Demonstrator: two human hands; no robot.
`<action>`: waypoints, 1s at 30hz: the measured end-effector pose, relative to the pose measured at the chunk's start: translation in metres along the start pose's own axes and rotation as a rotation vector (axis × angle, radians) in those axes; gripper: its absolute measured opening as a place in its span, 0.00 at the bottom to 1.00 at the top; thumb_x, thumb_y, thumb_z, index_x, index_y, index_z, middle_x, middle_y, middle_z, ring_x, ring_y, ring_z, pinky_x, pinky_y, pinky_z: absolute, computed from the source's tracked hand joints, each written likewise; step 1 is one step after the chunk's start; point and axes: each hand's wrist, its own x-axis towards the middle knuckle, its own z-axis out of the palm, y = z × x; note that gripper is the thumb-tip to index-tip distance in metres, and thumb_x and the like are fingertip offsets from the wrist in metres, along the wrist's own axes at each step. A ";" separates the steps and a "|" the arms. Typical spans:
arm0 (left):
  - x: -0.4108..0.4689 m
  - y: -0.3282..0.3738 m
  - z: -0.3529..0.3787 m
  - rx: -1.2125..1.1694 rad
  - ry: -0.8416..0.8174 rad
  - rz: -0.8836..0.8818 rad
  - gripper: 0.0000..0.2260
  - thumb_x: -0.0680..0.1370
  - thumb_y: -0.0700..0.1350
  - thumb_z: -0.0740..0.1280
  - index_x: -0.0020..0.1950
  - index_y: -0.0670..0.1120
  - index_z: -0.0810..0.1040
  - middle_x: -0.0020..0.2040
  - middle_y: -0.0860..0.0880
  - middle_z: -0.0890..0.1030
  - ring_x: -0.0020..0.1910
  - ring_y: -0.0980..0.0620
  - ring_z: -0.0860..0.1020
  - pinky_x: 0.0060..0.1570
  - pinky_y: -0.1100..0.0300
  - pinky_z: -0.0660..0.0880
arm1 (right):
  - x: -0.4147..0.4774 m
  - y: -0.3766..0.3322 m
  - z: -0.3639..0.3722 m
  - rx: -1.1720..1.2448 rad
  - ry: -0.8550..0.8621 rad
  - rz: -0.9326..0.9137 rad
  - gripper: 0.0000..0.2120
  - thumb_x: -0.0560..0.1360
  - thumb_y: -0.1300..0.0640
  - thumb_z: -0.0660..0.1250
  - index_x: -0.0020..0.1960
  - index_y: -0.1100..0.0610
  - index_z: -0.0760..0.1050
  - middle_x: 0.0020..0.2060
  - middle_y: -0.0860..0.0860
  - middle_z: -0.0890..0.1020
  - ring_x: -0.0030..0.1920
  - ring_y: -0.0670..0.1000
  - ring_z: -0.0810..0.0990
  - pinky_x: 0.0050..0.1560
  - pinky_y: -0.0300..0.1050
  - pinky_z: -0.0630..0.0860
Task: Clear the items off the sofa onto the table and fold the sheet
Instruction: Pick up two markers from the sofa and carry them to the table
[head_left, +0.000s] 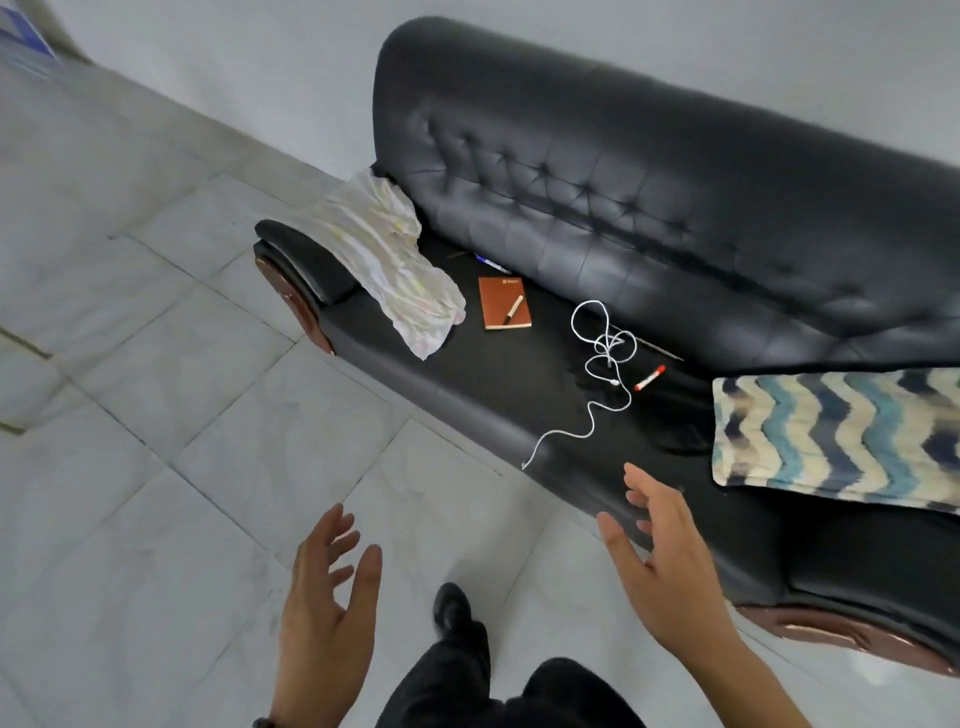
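Clearing has not begun: both the left hand (327, 587) and right hand (670, 561) hover open and empty off the sofa (519, 395) front edge, so the next move is probably a reach for the white cable (605, 348) nearest that edge.

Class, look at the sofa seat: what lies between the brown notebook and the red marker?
In the head view, the tangled white cable lies on the seat between the brown notebook and the red marker.

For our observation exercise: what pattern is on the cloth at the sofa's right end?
Zigzag chevrons in teal, navy and cream; head view.

On the sofa (675, 208): one notebook (504, 303), one white cable (605, 358), one crumpled sheet (395, 260), one patterned cushion (841, 431), one red-capped marker (649, 378).
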 end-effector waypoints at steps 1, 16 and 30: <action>0.032 0.010 0.004 0.017 -0.026 0.028 0.21 0.74 0.53 0.63 0.67 0.58 0.65 0.62 0.56 0.75 0.60 0.57 0.76 0.56 0.56 0.75 | 0.023 -0.009 0.002 0.009 0.018 0.004 0.26 0.78 0.48 0.64 0.74 0.48 0.63 0.63 0.39 0.70 0.63 0.34 0.68 0.61 0.40 0.72; 0.422 0.073 0.151 0.324 -0.430 0.202 0.24 0.76 0.58 0.58 0.71 0.54 0.64 0.63 0.58 0.69 0.62 0.56 0.72 0.61 0.54 0.74 | 0.351 -0.012 0.078 0.184 0.173 0.339 0.24 0.78 0.50 0.66 0.73 0.47 0.66 0.62 0.39 0.71 0.63 0.38 0.71 0.62 0.46 0.75; 0.678 -0.020 0.313 0.302 -0.578 0.043 0.19 0.78 0.56 0.61 0.69 0.57 0.66 0.63 0.63 0.69 0.63 0.60 0.71 0.57 0.61 0.73 | 0.618 0.055 0.204 0.038 -0.059 0.444 0.24 0.79 0.45 0.62 0.73 0.45 0.63 0.66 0.39 0.68 0.63 0.40 0.72 0.57 0.40 0.74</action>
